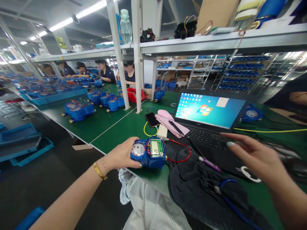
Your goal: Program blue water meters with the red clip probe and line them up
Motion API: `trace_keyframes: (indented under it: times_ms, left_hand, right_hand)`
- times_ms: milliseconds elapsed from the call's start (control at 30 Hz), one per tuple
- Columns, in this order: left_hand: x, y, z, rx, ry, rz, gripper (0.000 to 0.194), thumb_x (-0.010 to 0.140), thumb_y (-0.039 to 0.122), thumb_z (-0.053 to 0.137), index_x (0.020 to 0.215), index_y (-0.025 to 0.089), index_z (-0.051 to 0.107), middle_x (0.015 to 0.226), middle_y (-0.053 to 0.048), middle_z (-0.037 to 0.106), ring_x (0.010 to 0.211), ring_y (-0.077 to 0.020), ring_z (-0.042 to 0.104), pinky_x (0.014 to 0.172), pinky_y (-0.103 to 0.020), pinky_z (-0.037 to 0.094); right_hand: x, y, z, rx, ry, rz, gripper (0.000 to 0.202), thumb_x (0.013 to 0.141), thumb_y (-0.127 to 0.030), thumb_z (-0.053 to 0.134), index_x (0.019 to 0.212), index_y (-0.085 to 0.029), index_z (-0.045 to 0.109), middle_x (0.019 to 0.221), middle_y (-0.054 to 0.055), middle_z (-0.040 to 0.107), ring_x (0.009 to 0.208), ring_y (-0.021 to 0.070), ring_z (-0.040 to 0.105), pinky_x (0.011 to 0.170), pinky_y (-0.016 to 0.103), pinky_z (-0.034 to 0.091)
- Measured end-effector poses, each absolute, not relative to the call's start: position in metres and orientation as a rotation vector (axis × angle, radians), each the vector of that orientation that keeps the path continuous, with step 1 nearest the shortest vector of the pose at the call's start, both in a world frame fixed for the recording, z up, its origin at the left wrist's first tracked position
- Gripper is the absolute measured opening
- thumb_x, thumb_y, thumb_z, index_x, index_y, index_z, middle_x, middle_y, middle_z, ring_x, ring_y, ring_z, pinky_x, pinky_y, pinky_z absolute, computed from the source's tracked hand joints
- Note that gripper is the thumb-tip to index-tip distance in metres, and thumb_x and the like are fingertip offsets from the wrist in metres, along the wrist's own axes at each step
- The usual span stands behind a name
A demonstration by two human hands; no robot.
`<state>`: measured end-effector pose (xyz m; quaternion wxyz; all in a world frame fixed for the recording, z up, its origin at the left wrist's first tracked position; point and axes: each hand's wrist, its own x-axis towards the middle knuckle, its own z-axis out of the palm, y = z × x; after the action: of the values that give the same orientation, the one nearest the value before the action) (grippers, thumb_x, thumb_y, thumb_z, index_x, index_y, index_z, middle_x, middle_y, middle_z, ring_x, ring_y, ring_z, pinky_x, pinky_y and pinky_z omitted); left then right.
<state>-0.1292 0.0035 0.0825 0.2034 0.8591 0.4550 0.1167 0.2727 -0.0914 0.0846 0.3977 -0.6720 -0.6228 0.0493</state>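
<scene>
Currently, the left hand (pixel 122 155) grips the meter (pixel 157 163) at the near edge of the bench (pixel 120 131); its display (pixel 157 148) already shows digits, the connection of the red lead (pixel 189 156) unclear. The right hand (pixel 261 156), fingers spread, hovers near the laptop (pixel 211 110). Beyond, other meters (pixel 80 110) stand unhandled, wiring exposed.

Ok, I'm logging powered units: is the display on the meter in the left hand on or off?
On: the display of the blue meter held by the left hand shows dark digits.
</scene>
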Motion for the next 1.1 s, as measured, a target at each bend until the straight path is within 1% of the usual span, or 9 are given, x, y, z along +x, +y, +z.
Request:
trace_keyframes:
  times_ms: [67,100,167,267,433,633,733,900,1100]
  left_hand:
    - [-0.131,0.005,0.086,2.378,1.249,0.331,0.087,0.057,0.043,0.075,0.131,0.017,0.037,0.126,-0.013,0.051,0.109,-0.0293,0.055,0.094,-0.04,0.046]
    - [-0.132,0.004,0.087,2.374,1.228,0.354,0.086,0.059,0.044,0.075,0.131,0.017,0.037,0.126,-0.013,0.05,0.11,-0.0289,0.055,0.095,-0.039,0.045]
    - [-0.132,0.003,0.091,2.38,1.174,0.443,0.078,0.065,0.047,0.07,0.13,0.017,0.04,0.127,-0.012,0.05,0.113,-0.0283,0.052,0.097,-0.04,0.044]
    - [-0.13,-0.003,0.097,2.404,1.113,0.596,0.064,0.073,0.05,0.063,0.127,0.019,0.045,0.127,-0.011,0.05,0.116,-0.0277,0.05,0.099,-0.04,0.042]
    - [-0.118,-0.012,0.101,2.425,1.076,0.603,0.065,0.07,0.044,0.07,0.126,0.022,0.045,0.125,-0.008,0.052,0.113,-0.0256,0.052,0.099,-0.039,0.043]
    - [-0.106,-0.007,0.096,2.358,1.071,0.678,0.063,0.073,0.041,0.068,0.127,0.019,0.044,0.128,-0.009,0.052,0.116,-0.0252,0.051,0.101,-0.038,0.041]
    - [-0.103,-0.004,0.093,2.266,1.102,0.746,0.051,0.077,0.038,0.064,0.121,0.019,0.049,0.121,-0.008,0.058,0.111,-0.0231,0.055,0.098,-0.036,0.044]
    - [-0.098,0.001,0.087,2.156,1.184,0.866,0.026,0.079,0.03,0.057,0.103,0.018,0.057,0.103,-0.005,0.065,0.098,-0.0205,0.061,0.09,-0.035,0.048]
    - [-0.093,0.005,0.086,2.136,1.205,0.925,0.017,0.08,0.029,0.053,0.091,0.017,0.058,0.092,-0.004,0.066,0.088,-0.0181,0.063,0.083,-0.031,0.049]
  right_hand:
    - [0.228,-0.074,0.086,-1.446,-1.782,0.346,0.039,0.081,-0.045,0.057,0.116,-0.029,0.059,0.116,0.01,0.063,0.106,0.0274,0.059,0.084,0.041,0.051]
    - [0.206,-0.064,0.086,-1.349,-1.89,0.419,0.047,0.078,-0.043,0.061,0.122,-0.027,0.055,0.124,0.008,0.059,0.115,0.0281,0.054,0.093,0.043,0.048]
    - [0.168,-0.047,0.084,-1.22,-2.051,0.527,0.067,0.07,-0.041,0.069,0.131,-0.022,0.047,0.133,0.01,0.052,0.122,0.0296,0.048,0.102,0.045,0.04]
    - [0.14,-0.031,0.078,-1.15,-2.184,0.637,0.086,0.063,-0.039,0.077,0.137,-0.017,0.039,0.136,0.015,0.047,0.123,0.031,0.046,0.105,0.047,0.037]
    - [0.133,-0.021,0.072,-1.173,-2.157,0.633,0.074,0.06,-0.03,0.075,0.128,-0.015,0.049,0.127,0.015,0.055,0.116,0.0311,0.052,0.1,0.047,0.04]
    - [0.124,-0.011,0.065,-1.151,-1.767,0.955,0.059,0.061,-0.036,0.068,0.114,-0.014,0.057,0.107,0.01,0.065,0.095,0.0256,0.061,0.088,0.039,0.047]
    - [0.118,0.0,0.064,-1.174,-1.607,1.077,0.048,0.063,-0.044,0.065,0.1,-0.014,0.063,0.094,0.007,0.068,0.087,0.0241,0.062,0.082,0.036,0.047]
    - [0.113,0.011,0.068,-1.261,-1.495,1.108,0.044,0.066,-0.056,0.061,0.079,-0.014,0.066,0.077,0.007,0.066,0.079,0.0234,0.06,0.076,0.035,0.044]
    - [0.11,0.01,0.072,-1.272,-1.406,1.153,0.043,0.062,-0.058,0.061,0.067,-0.015,0.064,0.073,0.007,0.065,0.077,0.0224,0.059,0.072,0.033,0.042]
